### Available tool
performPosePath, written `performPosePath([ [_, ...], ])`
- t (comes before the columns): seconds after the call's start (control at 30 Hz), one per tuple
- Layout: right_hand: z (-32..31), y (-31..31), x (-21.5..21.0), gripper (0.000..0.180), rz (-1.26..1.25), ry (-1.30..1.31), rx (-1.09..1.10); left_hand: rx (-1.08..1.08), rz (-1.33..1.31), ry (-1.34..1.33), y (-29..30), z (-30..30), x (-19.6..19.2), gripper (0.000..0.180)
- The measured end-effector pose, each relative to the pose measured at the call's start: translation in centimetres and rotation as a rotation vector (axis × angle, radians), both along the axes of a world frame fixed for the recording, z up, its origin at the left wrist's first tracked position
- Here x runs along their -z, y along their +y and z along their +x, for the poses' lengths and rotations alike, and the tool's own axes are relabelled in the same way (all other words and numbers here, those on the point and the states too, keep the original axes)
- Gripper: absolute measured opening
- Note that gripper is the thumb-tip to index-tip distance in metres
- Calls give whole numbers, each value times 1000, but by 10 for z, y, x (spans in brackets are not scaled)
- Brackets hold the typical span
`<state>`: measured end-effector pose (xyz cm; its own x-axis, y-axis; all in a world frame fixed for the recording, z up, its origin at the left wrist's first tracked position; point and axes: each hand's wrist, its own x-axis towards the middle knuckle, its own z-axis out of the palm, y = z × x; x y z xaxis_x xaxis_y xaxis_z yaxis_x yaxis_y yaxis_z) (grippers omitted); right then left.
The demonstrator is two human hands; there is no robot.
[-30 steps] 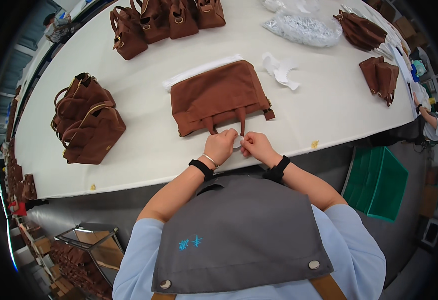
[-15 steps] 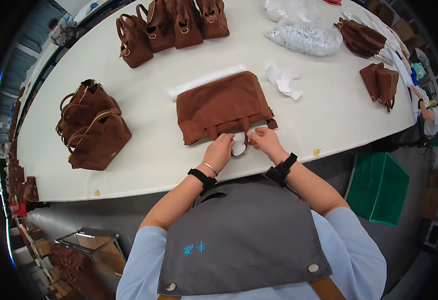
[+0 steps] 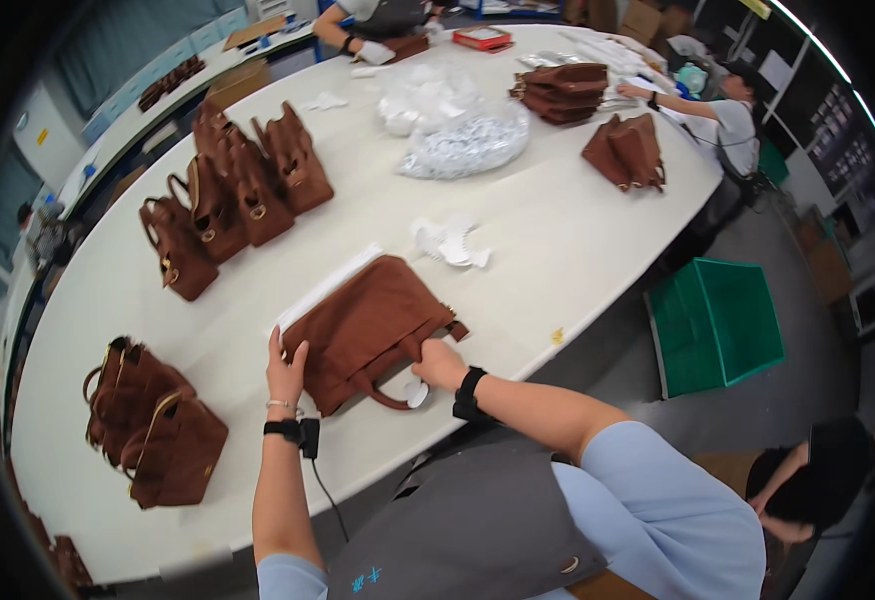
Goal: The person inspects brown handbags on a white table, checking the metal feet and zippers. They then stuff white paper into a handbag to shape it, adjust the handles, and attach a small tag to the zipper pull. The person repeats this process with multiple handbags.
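A brown handbag (image 3: 363,320) lies flat on the white table in front of me, its handles toward me. White paper (image 3: 328,290) sticks out along its far edge. My left hand (image 3: 286,372) is at the bag's left end, thumb and fingers apart, touching its edge. My right hand (image 3: 441,366) is closed around the base of a handle at the near side. A small white round piece (image 3: 416,394) hangs at the handle loop, beside the right hand. Crumpled white paper (image 3: 450,243) lies beyond the bag.
Brown handbags (image 3: 173,440) stand at the left, more (image 3: 248,185) at the far left. Clear plastic bags (image 3: 468,140) and brown bags (image 3: 626,152) lie farther off. A green bin (image 3: 718,325) stands on the floor at right. Co-workers (image 3: 733,125) are around the table.
My left hand has moved from the handles to the bag's left end. The right hand has stayed by the handle and closed on it. My view has swung to the right.
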<state>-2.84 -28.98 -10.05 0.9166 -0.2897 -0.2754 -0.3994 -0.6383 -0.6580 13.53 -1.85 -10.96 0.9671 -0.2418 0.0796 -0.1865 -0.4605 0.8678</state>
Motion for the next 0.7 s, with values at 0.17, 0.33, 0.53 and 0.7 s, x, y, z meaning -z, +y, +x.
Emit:
performPosePath([
  [0.17, -12, -2, 8, 21, 232, 95, 120, 52, -7, 62, -1, -3, -9, 44],
  [0.33, -51, -11, 15, 22, 283, -119, 132, 39, -92, 77, -12, -43, -30, 39],
  [0.53, -126, -70, -17, 17, 539, -256, 421, 157, -181, 45, -84, -121, -89, 41],
  [0.7, -166, -176, -37, 21, 617, -351, 597, 443, -301, -12, -184, -144, -132, 60],
])
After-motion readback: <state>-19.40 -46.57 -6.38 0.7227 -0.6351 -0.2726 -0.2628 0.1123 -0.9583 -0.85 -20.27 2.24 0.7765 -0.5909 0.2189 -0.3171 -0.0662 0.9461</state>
